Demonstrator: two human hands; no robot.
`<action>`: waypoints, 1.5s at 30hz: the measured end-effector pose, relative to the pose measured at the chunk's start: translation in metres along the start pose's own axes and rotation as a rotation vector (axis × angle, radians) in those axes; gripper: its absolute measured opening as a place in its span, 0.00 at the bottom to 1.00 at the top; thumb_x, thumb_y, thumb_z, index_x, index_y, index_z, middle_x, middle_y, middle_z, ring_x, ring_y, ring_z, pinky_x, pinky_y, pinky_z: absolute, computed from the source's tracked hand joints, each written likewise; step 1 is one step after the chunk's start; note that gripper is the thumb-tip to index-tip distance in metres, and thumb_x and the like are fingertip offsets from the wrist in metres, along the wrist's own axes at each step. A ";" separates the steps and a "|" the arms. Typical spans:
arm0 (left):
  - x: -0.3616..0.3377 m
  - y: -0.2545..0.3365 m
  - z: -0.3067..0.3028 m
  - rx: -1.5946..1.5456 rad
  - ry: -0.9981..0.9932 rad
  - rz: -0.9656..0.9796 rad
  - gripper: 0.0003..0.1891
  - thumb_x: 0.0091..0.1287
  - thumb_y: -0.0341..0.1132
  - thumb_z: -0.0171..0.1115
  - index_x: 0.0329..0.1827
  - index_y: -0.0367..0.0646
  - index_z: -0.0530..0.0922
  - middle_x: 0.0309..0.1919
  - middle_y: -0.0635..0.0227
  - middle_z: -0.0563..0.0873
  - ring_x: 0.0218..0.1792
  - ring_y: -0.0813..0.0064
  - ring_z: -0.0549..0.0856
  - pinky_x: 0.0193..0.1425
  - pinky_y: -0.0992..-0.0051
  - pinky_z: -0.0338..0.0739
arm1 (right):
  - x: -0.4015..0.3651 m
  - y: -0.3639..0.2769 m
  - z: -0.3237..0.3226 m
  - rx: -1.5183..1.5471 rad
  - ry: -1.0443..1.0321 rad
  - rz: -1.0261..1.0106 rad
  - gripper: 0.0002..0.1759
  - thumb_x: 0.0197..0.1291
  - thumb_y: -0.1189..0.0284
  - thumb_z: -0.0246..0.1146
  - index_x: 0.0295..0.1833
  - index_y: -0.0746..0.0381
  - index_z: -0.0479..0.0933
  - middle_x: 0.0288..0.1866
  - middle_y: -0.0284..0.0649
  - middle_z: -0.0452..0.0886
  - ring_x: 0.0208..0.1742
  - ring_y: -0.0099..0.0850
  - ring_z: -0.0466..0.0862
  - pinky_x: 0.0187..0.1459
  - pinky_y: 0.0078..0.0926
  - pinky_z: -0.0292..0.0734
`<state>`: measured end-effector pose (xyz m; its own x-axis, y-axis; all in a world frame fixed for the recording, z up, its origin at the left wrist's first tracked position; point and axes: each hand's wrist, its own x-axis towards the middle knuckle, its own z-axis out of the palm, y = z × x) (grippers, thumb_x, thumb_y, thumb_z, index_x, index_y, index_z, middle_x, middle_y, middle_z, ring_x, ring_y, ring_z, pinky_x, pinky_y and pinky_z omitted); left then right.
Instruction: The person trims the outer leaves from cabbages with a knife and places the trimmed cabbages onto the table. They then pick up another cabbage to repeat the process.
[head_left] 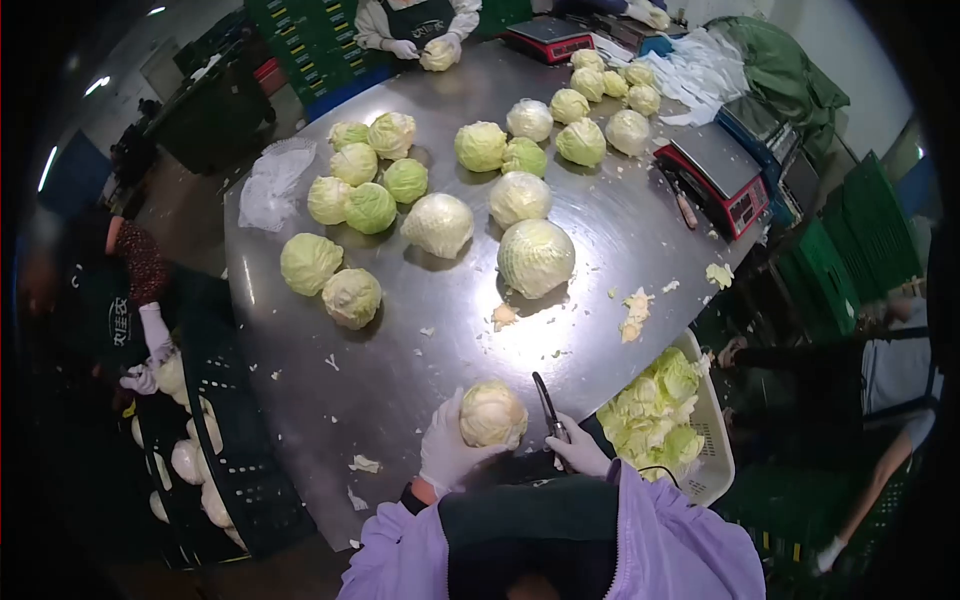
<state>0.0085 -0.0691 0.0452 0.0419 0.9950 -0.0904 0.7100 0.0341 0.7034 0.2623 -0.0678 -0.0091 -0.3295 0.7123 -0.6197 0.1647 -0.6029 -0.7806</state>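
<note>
My gloved left hand (447, 448) is wrapped round the side of a pale cabbage (493, 415) at the table's near edge. In my gloved right hand (583, 450) is a knife with a dark, curved blade (545, 398), its tip pointing up and away from me. The blade is just right of the cabbage, apart from it. Farther in, a net-wrapped cabbage (537, 259) and a plastic-wrapped one (438, 225) sit among several bare green cabbages (370, 208). Trimmed leaf scraps (634, 315) lie about.
A white basket (718, 455) of leaves stands at my right. Red scales (712, 180) and a small knife (686, 210) are on the table's right side. White netting (275, 185) lies left. A dark crate (235, 440) of cabbages stands lower left. A co-worker (418, 30) holds a cabbage opposite.
</note>
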 end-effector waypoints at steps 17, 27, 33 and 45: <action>0.046 0.011 0.027 0.180 0.054 0.015 0.49 0.49 0.56 0.74 0.66 0.32 0.62 0.61 0.48 0.70 0.60 0.49 0.75 0.59 0.61 0.75 | -0.005 -0.054 0.015 -0.942 0.133 -0.288 0.14 0.65 0.66 0.53 0.53 0.60 0.66 0.38 0.51 0.82 0.35 0.53 0.83 0.38 0.51 0.77; 0.048 0.025 0.030 0.221 0.064 0.059 0.46 0.50 0.55 0.73 0.64 0.33 0.65 0.58 0.49 0.73 0.57 0.50 0.76 0.56 0.62 0.77 | 0.041 -0.025 0.011 -1.057 0.197 -0.281 0.10 0.64 0.68 0.51 0.46 0.62 0.68 0.33 0.52 0.82 0.33 0.52 0.83 0.34 0.49 0.78; 0.040 -0.016 0.020 -0.036 0.120 0.152 0.48 0.48 0.49 0.76 0.68 0.35 0.62 0.59 0.50 0.72 0.60 0.54 0.75 0.62 0.64 0.73 | 0.061 -0.020 0.016 -0.124 -0.113 -0.071 0.17 0.63 0.74 0.53 0.58 0.62 0.68 0.29 0.46 0.80 0.31 0.33 0.86 0.32 0.34 0.80; 0.052 -0.012 0.026 -0.412 0.097 -0.094 0.48 0.53 0.43 0.75 0.71 0.33 0.57 0.61 0.45 0.70 0.60 0.57 0.76 0.63 0.66 0.71 | 0.041 -0.052 0.025 -0.683 0.402 -0.862 0.26 0.65 0.66 0.59 0.66 0.64 0.67 0.53 0.54 0.80 0.48 0.49 0.82 0.45 0.38 0.79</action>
<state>0.0203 -0.0201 0.0138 -0.0899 0.9893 -0.1147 0.3672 0.1400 0.9196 0.2169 -0.0169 0.0081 -0.2783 0.9273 0.2504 0.5357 0.3662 -0.7609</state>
